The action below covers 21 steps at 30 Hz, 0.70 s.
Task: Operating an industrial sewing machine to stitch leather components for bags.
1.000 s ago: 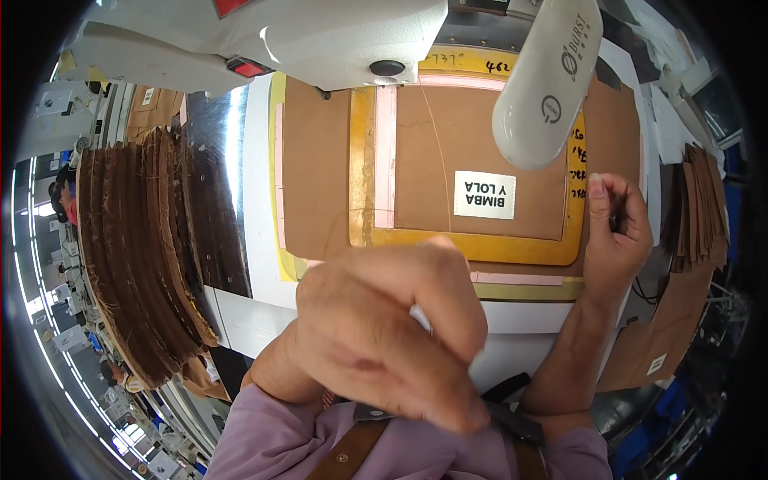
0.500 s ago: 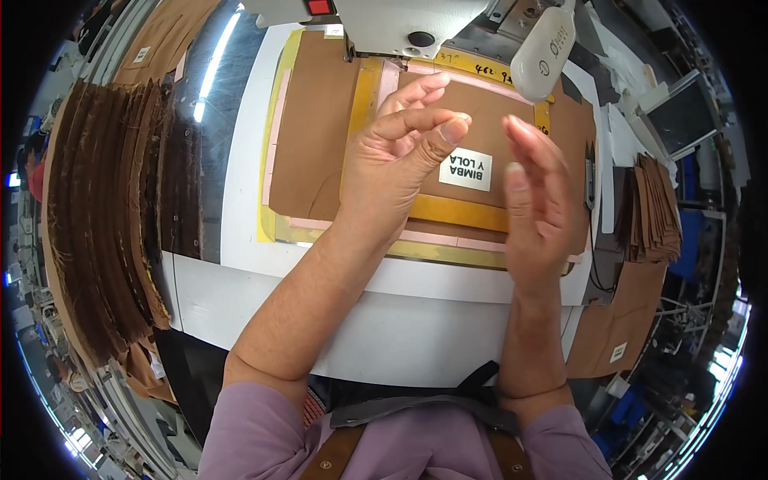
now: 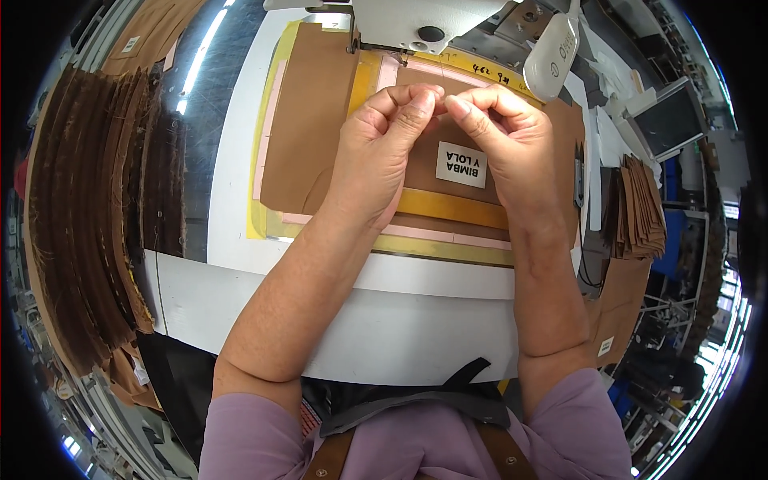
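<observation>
My left hand and my right hand are both closed in a pinch, their fingertips almost meeting above a brown panel. A thin thread drops from the sewing machine head to the pinched fingertips; its end is hidden between them. Below my hands, a white printed label lies on the brown panel. A yellow frame with pink strips surrounds this part of the panel.
A thick stack of dark brown pieces stands at the left. More brown pieces are piled at the right, near a dark screen. A white lamp head hangs at the upper right, above the white work surface.
My right hand has moved left and up, and its loose fingers have closed into a pinch beside my left fingertips. My left hand has come slightly lower. The whole view has shifted a little.
</observation>
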{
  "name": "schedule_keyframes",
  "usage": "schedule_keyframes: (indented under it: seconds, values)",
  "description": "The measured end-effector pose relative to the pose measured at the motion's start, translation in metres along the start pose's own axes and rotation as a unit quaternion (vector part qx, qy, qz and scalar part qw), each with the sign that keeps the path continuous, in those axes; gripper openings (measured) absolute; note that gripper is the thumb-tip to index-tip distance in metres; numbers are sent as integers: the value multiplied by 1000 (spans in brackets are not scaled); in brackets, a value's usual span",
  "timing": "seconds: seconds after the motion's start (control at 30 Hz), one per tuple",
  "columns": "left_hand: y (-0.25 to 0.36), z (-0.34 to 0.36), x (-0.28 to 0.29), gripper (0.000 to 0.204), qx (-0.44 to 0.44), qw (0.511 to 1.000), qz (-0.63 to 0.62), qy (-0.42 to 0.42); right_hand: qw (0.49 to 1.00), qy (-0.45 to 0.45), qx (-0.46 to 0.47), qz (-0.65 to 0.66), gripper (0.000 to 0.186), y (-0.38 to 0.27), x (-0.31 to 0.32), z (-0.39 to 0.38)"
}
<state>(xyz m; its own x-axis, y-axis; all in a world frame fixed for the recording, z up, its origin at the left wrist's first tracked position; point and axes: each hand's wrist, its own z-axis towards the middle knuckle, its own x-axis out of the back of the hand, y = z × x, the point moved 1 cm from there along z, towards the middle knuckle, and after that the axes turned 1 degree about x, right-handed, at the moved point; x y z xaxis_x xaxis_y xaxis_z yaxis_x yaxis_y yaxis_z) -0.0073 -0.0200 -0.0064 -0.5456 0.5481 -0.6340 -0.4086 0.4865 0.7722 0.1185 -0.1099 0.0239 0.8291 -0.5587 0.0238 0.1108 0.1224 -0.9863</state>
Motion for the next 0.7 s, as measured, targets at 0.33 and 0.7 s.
schedule_keyframes:
  seconds: [0.33,0.7]
  values:
    - [6,-2,-12,48,-45,995,78,43,997,-9,1,72,12,16,33,56]
    - [5,-9,-18,68,47,992,62,-97,996,-37,75,-20,5,35,17,88]
